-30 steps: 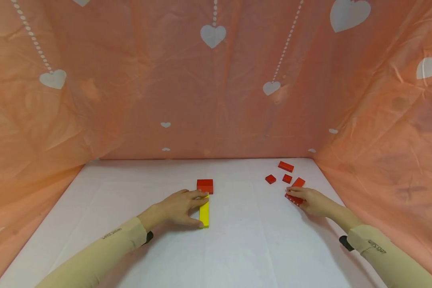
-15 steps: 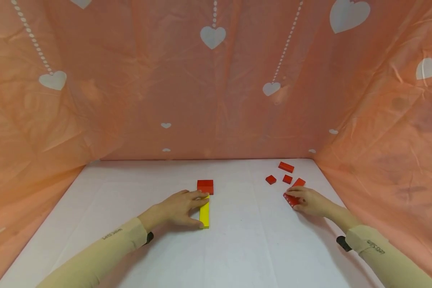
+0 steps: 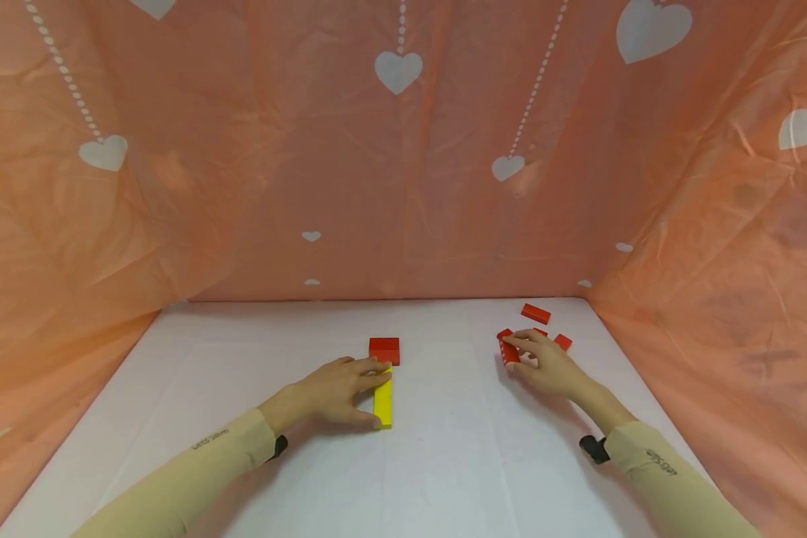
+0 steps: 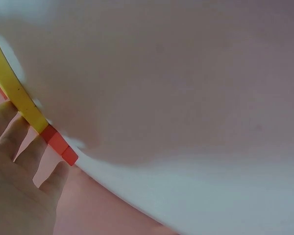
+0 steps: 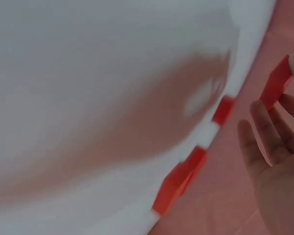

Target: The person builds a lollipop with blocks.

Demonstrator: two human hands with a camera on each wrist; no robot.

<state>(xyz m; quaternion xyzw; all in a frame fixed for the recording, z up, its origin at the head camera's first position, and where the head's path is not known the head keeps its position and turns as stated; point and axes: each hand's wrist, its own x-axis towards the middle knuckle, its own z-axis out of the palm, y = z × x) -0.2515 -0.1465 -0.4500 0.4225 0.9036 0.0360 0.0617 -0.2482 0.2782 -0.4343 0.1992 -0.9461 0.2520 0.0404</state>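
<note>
Right hand [image 3: 545, 366]: thumb and fingers pinch a dotted red block [image 3: 509, 353], thumb at its near end and fingertips at its far end; the gap is only as wide as the block is long. A row of pale marks runs along the side facing left. In the right wrist view the block appears raised off the surface; by how much, cannot tell.

Left hand [image 3: 332, 388]: fingers spread wide, lying over the left side of a yellow bar [image 3: 382, 403]. Thumb touches the near end; longest fingertips reach the far end. Reads as steadying, not a firm grip.

Key relation: the dotted block lies to the right of the yellow bar, well apart from it and slightly farther from the person. Bar's long axis runs straight near-to-far; the block's is close to parallel, its far end angled a little left. The right hand has the block; the left is nearest the bar.

Outward: a plain red block [image 3: 384, 348] sits at the bar's far end, set crosswise; contact hidden by the fingertips. Just beyond the pinched block, a small red piece [image 3: 504, 333]. A red stick [image 3: 536, 313] lies farther back on the white table [image 3: 444, 463].
</note>
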